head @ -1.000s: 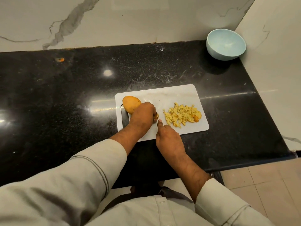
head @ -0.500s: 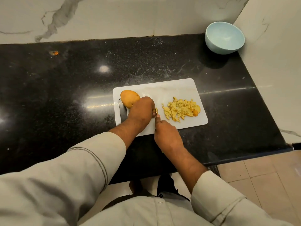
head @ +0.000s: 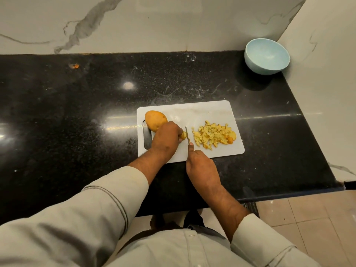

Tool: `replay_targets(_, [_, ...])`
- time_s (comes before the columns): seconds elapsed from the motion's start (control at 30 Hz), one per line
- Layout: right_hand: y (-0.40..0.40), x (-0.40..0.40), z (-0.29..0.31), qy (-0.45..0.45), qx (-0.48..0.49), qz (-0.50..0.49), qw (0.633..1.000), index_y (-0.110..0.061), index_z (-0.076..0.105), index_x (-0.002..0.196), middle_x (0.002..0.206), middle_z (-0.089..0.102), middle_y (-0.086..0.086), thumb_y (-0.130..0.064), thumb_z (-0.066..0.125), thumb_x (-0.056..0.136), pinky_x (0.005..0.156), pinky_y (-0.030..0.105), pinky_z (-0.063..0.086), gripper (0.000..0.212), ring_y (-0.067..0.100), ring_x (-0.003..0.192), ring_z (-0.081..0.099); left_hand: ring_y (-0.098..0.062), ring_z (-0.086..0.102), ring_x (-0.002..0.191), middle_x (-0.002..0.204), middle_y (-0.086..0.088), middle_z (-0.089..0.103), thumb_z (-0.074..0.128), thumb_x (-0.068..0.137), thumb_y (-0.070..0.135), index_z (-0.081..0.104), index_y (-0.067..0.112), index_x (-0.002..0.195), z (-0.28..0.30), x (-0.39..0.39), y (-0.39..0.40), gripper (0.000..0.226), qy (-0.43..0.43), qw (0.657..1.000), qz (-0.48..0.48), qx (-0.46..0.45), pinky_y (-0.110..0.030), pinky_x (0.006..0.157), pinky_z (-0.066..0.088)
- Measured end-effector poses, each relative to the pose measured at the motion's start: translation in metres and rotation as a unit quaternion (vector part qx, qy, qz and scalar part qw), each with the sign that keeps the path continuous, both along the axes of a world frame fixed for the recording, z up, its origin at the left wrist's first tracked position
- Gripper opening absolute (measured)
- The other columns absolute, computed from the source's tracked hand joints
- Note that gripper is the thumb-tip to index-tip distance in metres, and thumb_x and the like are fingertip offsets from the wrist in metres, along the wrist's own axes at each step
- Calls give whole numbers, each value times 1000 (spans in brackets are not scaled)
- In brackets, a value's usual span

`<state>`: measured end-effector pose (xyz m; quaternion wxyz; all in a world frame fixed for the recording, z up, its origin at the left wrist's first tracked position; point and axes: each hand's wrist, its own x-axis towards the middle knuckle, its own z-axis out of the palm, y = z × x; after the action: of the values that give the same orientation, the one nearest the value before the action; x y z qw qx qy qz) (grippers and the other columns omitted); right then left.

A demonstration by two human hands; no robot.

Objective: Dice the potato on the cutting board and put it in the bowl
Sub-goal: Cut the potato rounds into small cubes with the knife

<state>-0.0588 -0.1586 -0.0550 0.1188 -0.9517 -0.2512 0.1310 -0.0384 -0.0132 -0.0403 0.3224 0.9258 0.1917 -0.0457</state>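
Observation:
A white cutting board (head: 208,110) lies on the black counter. At its left end sits a potato half (head: 155,120), skin up. My left hand (head: 166,137) curls over a small potato piece (head: 183,135) and holds it down. My right hand (head: 201,166) grips a knife (head: 187,134), forefinger along its spine, blade standing just right of that piece. A heap of diced potato (head: 213,134) covers the board's right part. A pale blue bowl (head: 266,55), with nothing in it, stands in the far right corner.
The black stone counter (head: 77,112) stretches wide to the left, with a small orange scrap (head: 74,65) near the back wall. Marble walls close the back and the right side. The counter's front edge drops to a tiled floor (head: 317,224) at the lower right.
The knife blade now shows clear of my left hand, beside the small potato piece. The view has shifted slightly; both hands stay in the same place on the board.

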Motion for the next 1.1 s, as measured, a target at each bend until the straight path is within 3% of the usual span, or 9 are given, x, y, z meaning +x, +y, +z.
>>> replay_targets(0.13, [6,9,4,-4,7,6,1000,-9,23,151,107,57,10,-21,35,101,63,34,37,53,28,86,59,-25,67,87,100,-17,70,59,90,2,71,-2,106,3,10,0,21,58,997,8,-53,-34,85,53])
replay_targets(0.5, [22,18,-4,10,0,18,1000,-8,16,152,106,55,12,-14,34,100,61,35,33,56,32,84,58,-27,66,78,81,-13,69,62,85,4,74,4,90,9,10,0,14,59,998,-23,-3,-34,73,55])
replay_targets(0.7, [28,24,-6,15,-3,20,1000,-8,11,153,107,55,13,-12,33,100,62,34,34,58,32,86,58,-24,58,68,69,-7,56,58,87,5,69,4,78,12,9,-1,15,48,998,-22,22,-27,60,43])
replay_targets(0.8, [34,30,-6,13,-4,19,1000,-8,18,152,105,58,13,-12,32,100,61,33,34,54,31,84,59,-24,54,67,65,-5,50,56,89,9,63,7,71,11,10,-2,19,46,999,-13,24,-28,58,39])
replay_targets(1.1, [14,10,-3,44,-43,39,997,-7,12,153,108,56,12,-13,36,98,63,34,34,60,31,89,59,-29,65,84,89,-14,69,63,84,4,71,4,86,8,11,0,8,49,998,-27,15,-40,77,55])
